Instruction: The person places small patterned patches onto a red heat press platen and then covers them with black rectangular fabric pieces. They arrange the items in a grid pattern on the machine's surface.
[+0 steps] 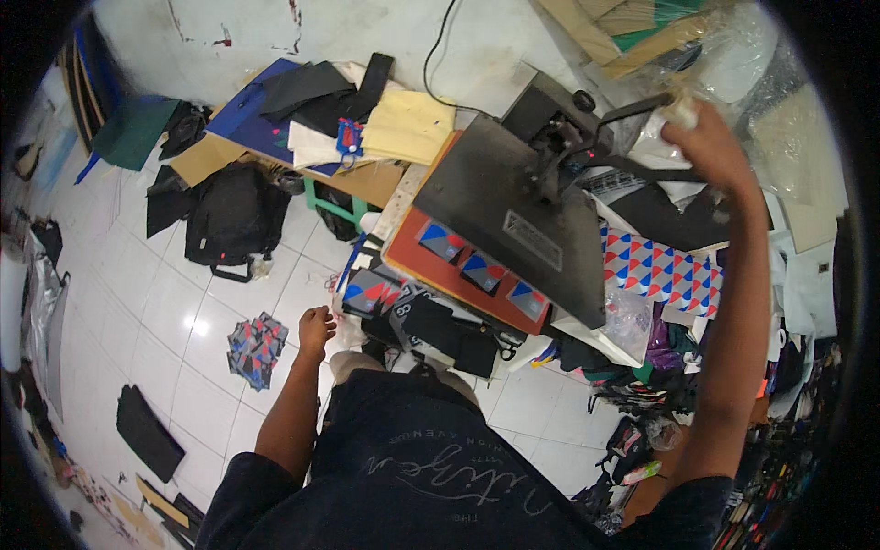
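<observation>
My right hand (pixel 717 151) is raised at the upper right, closed round the lever handle (pixel 632 108) of a heat press; pale wrapping shows at the grip. The press's dark upper plate (pixel 495 202) is tilted above an orange-red lower pad (pixel 412 243). Along the pad's near edge lie three grey pieces with red and blue shapes, one of them a printed piece (pixel 482 272) in the middle. My left hand (pixel 316 332) hangs low beside the bench, fingers curled, with nothing visible in it. Close to it, more printed pieces (pixel 367 291) rest at the bench's left end.
A pile of printed pieces (pixel 258 348) lies on the white tiled floor, left of my left hand. A black backpack (pixel 236 215) and green stool (pixel 332 209) stand farther off. Yellow cloth (pixel 408 126) covers part of a back table. A patterned sheet (pixel 662 272) lies right of the press.
</observation>
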Tool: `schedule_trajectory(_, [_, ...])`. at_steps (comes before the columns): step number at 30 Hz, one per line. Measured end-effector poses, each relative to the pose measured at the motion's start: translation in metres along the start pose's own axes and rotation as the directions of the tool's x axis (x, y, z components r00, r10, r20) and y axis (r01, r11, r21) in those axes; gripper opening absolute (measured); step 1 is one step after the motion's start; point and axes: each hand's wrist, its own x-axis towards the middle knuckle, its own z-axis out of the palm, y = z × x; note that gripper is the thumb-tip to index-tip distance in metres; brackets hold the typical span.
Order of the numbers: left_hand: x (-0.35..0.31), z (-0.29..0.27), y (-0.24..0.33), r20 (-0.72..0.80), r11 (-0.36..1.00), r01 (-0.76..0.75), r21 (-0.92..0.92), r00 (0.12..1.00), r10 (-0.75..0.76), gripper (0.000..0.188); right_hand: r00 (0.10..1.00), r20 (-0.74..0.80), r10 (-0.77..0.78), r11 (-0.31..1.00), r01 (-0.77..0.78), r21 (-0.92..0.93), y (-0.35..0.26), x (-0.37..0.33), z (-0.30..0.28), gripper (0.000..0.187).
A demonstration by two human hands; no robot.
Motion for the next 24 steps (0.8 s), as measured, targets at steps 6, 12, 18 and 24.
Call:
schedule_trajectory(6, [-0.016,-0.068,-0.073,-0.218,0.996,0.079,-0.050,0.972,-0.088,0.020,0.991,0.107,0.085,0.995,-0.079,-0.058,0.027,0.067,-0.034,0.048])
schedule_trajectory(12, [-0.032,-0.109,-0.148,-0.349,0.992,0.111,-0.064,0.929,-0.126,0.018,0.958,-0.183,-0.223,0.912,0.138,-0.386,0.069,0.113,-0.029,0.057])
schedule_trajectory(18, [-0.066,-0.103,-0.179,-0.314,0.989,0.117,-0.085,0.939,-0.138,0.022,0.917,-0.378,-0.127,0.866,-0.083,-0.494,0.072,0.115,-0.033,0.081])
schedule_trajectory(24, [-0.086,-0.072,-0.161,-0.274,0.997,0.046,-0.058,0.960,-0.060,0.022,0.852,-0.424,-0.307,0.941,0.205,-0.270,0.111,0.099,-0.031,0.079])
